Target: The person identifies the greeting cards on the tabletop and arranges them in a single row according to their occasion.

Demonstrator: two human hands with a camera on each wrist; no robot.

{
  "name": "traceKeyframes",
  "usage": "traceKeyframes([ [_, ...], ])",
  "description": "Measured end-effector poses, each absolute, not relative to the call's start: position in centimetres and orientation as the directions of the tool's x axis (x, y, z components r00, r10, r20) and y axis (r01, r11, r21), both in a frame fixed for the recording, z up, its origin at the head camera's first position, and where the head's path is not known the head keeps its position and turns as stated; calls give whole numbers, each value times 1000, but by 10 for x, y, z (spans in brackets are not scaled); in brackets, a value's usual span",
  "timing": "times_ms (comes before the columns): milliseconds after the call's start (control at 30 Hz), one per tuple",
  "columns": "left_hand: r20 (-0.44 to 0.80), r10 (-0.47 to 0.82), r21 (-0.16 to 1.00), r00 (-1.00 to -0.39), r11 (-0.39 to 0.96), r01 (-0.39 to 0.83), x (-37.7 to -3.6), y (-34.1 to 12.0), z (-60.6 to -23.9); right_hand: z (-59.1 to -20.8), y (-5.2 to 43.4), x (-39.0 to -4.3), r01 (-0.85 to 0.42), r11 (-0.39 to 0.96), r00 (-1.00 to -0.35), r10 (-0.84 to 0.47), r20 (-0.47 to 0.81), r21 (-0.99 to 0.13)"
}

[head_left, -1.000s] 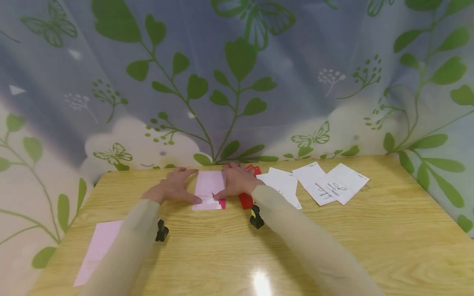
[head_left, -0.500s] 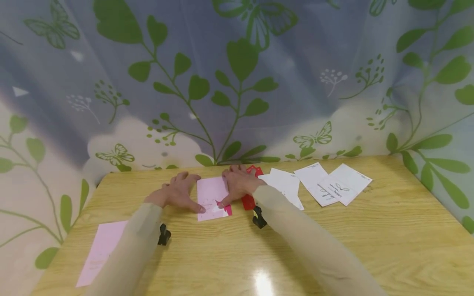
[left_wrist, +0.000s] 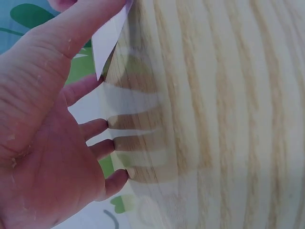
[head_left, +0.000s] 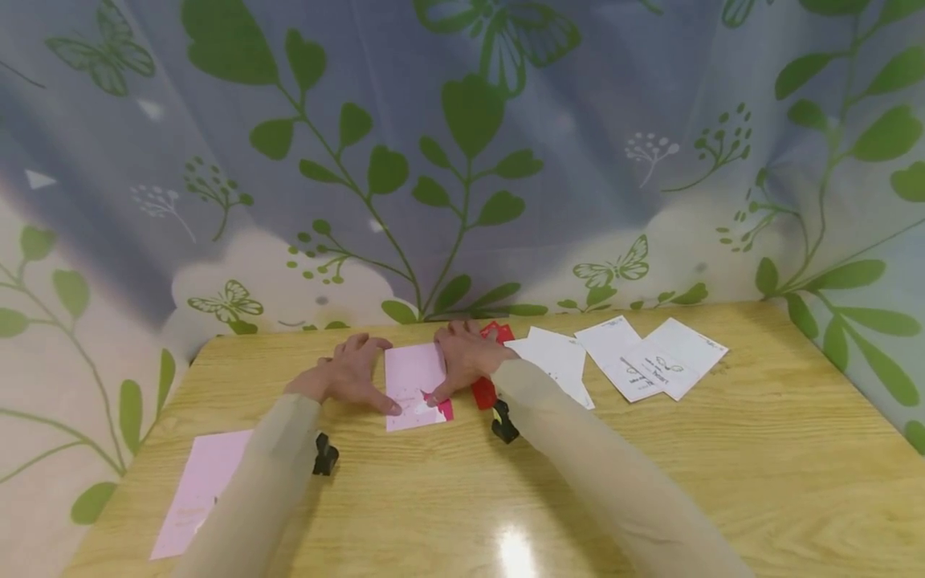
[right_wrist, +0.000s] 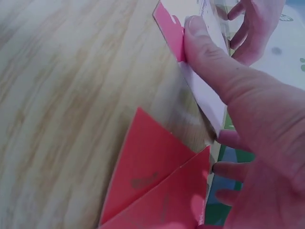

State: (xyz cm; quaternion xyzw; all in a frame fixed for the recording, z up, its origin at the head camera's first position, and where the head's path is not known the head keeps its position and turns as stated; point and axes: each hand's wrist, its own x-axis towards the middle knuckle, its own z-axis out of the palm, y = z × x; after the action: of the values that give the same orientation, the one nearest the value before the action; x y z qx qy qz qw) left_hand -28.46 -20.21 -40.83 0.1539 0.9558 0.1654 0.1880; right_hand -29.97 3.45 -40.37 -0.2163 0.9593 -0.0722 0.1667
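Observation:
A pink card (head_left: 412, 365) lies at the back of the table, with a magenta and white patch at its near right corner. My left hand (head_left: 354, 373) is spread along its left side, thumb at the near left corner. In the left wrist view, the index fingertip meets a corner of the pink card (left_wrist: 107, 40), and the other fingertips are at the table's far edge. My right hand (head_left: 462, 353) is at the right side; in the right wrist view its thumb rests over the pink card (right_wrist: 205, 83) beside the magenta patch. Two overlapping red cards (right_wrist: 152, 186) lie under the right hand's side.
Another pink card (head_left: 198, 486) lies at the front left, partly behind the left sleeve. Several white cards (head_left: 675, 357) overlap at the back right of the wooden table (head_left: 592, 498). A leaf-patterned curtain (head_left: 347, 265) stands behind the table edge.
Between one second and half a second ago, both hands drew the pink card slightly toward the person and it turned a little. Since then the hands and card hold nearly still.

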Motion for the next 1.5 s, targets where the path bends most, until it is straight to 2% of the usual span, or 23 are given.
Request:
traceKeyframes([
  [200,-253,350,407,-902,884,229,-283,-202,-409,-404,33,-296,-399,882,-864,-454,-220,-250],
  [333,-132,315,527,-940,825,203,-285,-206,-414,-403,29,-290,-450,829,-861,-502,-87,-332],
  [433,-59,293,676,-954,715,178,-287,-210,-415,-400,28,-287,-482,759,-849,-528,18,-438],
  [567,-69,298,853,-952,512,98,-282,-212,-411,-398,30,-284,-490,641,-839,-530,121,-591],
  [667,-93,316,918,-944,394,41,-276,-212,-408,-399,31,-282,-480,576,-839,-520,156,-662],
  [1067,-71,289,948,-955,317,25,-265,-217,-405,-400,34,-277,-372,474,-884,-444,149,-798],
  [1500,-51,342,952,-938,301,58,-241,-230,-394,-397,30,-256,-318,356,-876,-465,129,-878],
])
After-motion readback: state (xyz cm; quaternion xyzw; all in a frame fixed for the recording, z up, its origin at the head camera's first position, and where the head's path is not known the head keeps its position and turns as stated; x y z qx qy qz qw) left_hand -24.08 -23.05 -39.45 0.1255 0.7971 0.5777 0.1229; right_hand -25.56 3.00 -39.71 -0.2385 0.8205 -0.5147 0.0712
